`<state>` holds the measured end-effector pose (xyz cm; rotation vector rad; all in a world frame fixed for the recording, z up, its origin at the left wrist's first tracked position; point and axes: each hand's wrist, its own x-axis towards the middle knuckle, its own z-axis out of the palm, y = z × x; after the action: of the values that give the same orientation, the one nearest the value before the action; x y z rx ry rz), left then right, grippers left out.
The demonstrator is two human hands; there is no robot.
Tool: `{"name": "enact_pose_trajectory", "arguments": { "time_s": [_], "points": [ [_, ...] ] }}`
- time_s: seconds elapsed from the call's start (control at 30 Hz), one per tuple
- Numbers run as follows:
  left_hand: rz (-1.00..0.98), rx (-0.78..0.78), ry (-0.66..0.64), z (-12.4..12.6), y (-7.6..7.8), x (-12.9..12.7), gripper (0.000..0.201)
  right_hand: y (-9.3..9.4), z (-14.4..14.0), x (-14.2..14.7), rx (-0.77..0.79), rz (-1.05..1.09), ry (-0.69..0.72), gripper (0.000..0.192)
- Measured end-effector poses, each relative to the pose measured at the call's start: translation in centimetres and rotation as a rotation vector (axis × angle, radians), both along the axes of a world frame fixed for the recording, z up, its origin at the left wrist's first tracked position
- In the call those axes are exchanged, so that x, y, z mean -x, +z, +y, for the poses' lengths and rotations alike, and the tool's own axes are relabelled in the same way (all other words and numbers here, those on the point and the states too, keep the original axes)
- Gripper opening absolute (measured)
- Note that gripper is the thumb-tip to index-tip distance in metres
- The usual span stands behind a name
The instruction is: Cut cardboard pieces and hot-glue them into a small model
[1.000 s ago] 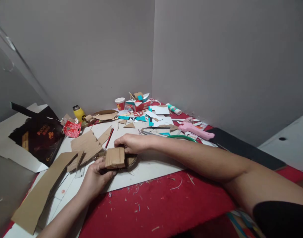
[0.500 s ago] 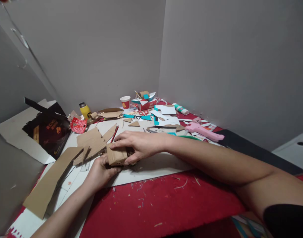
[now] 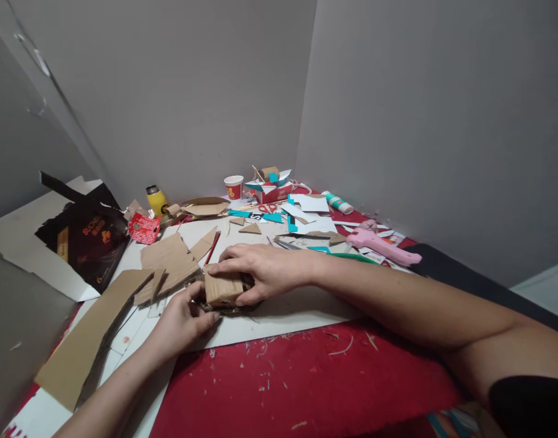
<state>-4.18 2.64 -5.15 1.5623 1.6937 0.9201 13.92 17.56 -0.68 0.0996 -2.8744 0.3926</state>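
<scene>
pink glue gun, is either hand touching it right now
No, the pink glue gun lies apart by the wall while the left hand and right hand grip a cardboard piece.

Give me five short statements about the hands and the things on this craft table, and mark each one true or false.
1. Both hands, left hand and right hand, touch the small cardboard block. True.
2. The pink glue gun is in the right hand. False: it lies on the table, apart from both hands.
3. A yellow bottle stands near the back wall. True.
4. The paper cup lies tipped over. False: it stands upright.
5. The table cover is red. True.
</scene>
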Motion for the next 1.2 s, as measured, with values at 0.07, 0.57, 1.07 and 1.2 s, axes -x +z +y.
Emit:
{"name": "enact_pose_trajectory", "arguments": {
  "time_s": [0.07,0.57,1.07,1.2],
  "points": [
    [-0.006,-0.011,0.002,0.1,0.0,-0.1,0.033,0.1,-0.3,-0.2,-0.042,-0.013,-0.014,0.064],
    [-0.150,0.049,-0.028,-0.6,1.8,0.1,0.036,2.4,-0.4,-1.4,-0.041,0.049,-0.105,0.064],
    [-0.032,-0.152,0.001,-1.2,5.8,-1.9,0.027,3.2,-2.0,-2.7,0.691,-0.098,0.042,0.046],
    [-0.053,-0.191,0.050,-0.4,6.3,-0.2,0.013,4.9,-1.3,-4.4,0.659,0.002,0.011,0.041]
  ]
}}
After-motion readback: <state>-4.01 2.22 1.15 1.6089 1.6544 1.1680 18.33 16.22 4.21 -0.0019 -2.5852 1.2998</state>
